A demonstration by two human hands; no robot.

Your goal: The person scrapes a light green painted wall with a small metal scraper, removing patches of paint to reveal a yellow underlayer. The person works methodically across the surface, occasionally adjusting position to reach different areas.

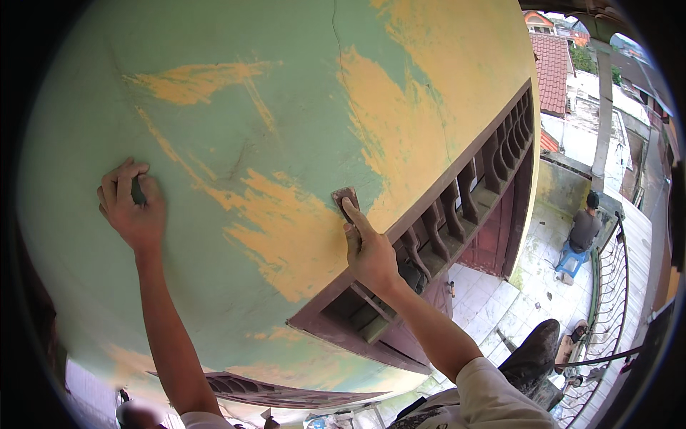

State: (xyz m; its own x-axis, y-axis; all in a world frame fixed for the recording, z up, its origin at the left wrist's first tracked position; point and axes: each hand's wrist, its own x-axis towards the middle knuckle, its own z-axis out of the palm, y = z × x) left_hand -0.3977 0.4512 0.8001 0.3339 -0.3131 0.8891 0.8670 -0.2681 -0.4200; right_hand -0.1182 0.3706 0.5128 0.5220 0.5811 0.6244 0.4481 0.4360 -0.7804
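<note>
A green wall (214, 136) with ragged yellow-orange patches (286, 229) fills most of the head view. My right hand (375, 261) grips a small brown rectangular block (344, 194), thumb laid along it, and holds it against the wall at a yellow patch's edge. Whether this block is a scraper or a sanding block, I cannot tell. Further left, my left hand (132, 207) rests against the green paint with its fingers curled in. A dark green gap shows between thumb and fingers; anything inside the grip is hidden.
Below my right hand runs a brown slatted vent frame (446, 207) above a dark red door (489, 236). Far below on the tiled floor (468, 286), a person in dark clothes (586, 227) sits on a blue stool (572, 261). A curved metal railing (622, 286) edges the floor.
</note>
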